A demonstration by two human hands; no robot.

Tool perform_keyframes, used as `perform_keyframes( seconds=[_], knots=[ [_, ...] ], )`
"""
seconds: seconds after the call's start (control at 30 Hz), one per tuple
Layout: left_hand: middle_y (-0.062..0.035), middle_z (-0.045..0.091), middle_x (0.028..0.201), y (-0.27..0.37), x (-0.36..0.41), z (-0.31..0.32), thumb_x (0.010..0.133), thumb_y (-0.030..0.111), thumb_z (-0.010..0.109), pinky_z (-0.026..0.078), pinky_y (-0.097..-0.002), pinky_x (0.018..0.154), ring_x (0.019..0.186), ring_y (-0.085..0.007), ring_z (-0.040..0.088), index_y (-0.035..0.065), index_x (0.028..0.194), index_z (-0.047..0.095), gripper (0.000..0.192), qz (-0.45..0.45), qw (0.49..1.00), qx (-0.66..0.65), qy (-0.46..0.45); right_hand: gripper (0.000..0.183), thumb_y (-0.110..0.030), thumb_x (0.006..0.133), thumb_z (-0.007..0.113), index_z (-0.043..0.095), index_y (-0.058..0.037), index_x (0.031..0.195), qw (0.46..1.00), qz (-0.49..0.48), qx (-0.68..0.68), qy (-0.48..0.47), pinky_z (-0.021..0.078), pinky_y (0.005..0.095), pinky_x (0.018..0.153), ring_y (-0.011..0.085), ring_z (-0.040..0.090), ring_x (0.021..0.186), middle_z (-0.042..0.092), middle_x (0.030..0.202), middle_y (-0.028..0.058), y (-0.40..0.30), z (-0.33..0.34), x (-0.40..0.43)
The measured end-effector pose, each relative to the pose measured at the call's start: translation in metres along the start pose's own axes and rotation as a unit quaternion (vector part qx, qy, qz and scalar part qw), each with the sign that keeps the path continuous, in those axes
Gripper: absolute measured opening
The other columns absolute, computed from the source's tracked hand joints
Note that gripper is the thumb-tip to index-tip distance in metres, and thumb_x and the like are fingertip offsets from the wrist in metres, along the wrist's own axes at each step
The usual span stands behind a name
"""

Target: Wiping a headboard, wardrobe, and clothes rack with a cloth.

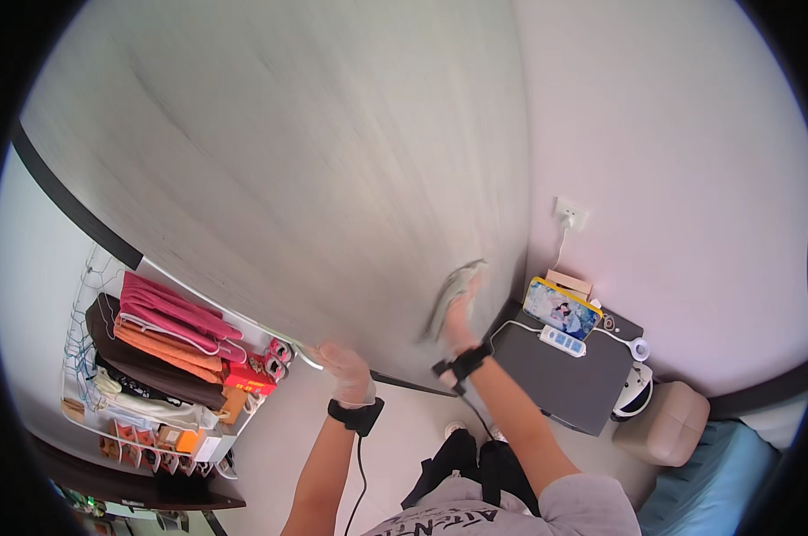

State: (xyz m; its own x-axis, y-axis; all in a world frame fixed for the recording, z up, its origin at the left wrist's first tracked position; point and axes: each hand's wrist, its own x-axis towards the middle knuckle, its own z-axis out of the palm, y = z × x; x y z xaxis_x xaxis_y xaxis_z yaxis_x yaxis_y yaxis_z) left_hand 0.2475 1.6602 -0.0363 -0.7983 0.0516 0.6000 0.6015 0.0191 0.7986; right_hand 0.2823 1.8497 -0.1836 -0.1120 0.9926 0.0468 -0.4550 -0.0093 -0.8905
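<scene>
A large pale grey panel with faint streaks (323, 167) stands upright in front of me. My right hand (463, 313) holds a light cloth with a dark edge (449, 291) against the panel's lower right part; the hand and cloth are blurred. Near the panel's lower edge is my left hand (342, 370), in what looks like a thin clear glove, with no object visible in it. Its fingers are blurred near a white rail, and whether they touch it I cannot tell. Both wrists wear black straps with cables.
At right stands a dark grey cabinet (551, 382) with a yellow-framed tablet (562, 308) and a power strip (562, 340). Beside it are a white round device (633, 392) and a beige stool (672, 425). At left, a rack (142, 442) holds hanging clothes (169, 328) and boxes.
</scene>
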Motion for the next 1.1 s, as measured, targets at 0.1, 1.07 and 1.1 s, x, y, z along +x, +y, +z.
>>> perform_keyframes(
  seconds=[0.1,1.07,1.1],
  knots=[
    [-0.0230,0.040,0.125,-0.008,0.014,-0.039,0.096,0.039,0.032,0.038,-0.0386,0.093,0.108,-0.0324,0.044,-0.0095,0.129,0.030,0.059,0.004,0.997,0.079,0.012,0.062,-0.017,0.088,0.047,0.021,0.0010,0.141,0.983,-0.132,-0.033,-0.121,0.0039,0.0444,0.112,0.0344,0.006,0.139,0.014,0.149,0.0203,-0.110,0.067,-0.101],
    [-0.0153,0.047,0.108,0.027,-0.001,-0.028,0.099,0.036,0.025,0.038,-0.0318,0.087,0.097,-0.0223,0.043,-0.0037,0.113,0.042,0.045,-0.076,0.988,0.116,-0.069,0.061,-0.027,0.093,0.041,0.013,-0.0180,0.147,0.994,0.005,0.107,-0.032,0.0187,0.0351,0.108,0.0204,0.021,0.133,0.021,0.148,0.0060,-0.062,0.019,0.119],
    [-0.0144,0.046,0.106,0.030,-0.002,-0.028,0.100,0.033,0.025,0.038,-0.0307,0.086,0.095,-0.0211,0.043,-0.0031,0.112,0.042,0.042,-0.140,0.973,0.161,-0.085,0.058,-0.019,0.095,0.038,0.012,-0.0182,0.147,0.991,0.044,0.125,-0.014,0.0201,0.0324,0.108,0.0181,0.023,0.132,0.021,0.148,0.0043,-0.041,0.007,0.099]
  ],
)
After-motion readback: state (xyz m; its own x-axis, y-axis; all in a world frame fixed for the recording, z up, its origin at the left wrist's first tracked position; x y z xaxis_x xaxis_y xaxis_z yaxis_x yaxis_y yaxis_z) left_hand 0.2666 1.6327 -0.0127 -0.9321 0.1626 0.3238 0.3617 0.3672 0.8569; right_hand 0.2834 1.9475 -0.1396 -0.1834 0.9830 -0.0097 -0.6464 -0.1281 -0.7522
